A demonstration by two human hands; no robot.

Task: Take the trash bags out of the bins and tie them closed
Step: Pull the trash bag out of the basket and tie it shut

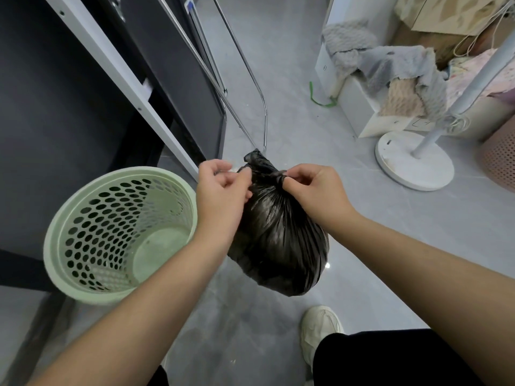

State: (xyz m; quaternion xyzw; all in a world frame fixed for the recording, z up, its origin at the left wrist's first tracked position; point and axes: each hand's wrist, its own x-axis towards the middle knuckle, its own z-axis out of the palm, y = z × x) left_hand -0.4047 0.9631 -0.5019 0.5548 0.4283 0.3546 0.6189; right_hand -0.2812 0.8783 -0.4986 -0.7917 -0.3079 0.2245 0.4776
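A full black trash bag (281,240) hangs in the air above the grey floor, its neck twisted into a knot at the top. My left hand (221,190) pinches the bag's top on the left side of the knot. My right hand (312,190) pinches it on the right side. A loose flap of the bag sticks up behind the knot. To the left stands a pale green perforated bin (119,235), upright on the floor, with no bag inside.
A dark cabinet with a white frame (117,76) runs along the left. A metal rack leg (262,107) stands behind the bag. A white fan base (412,162), a white box with grey towels (390,71) and a pink basket (498,160) are at right. My white shoe (320,327) is below.
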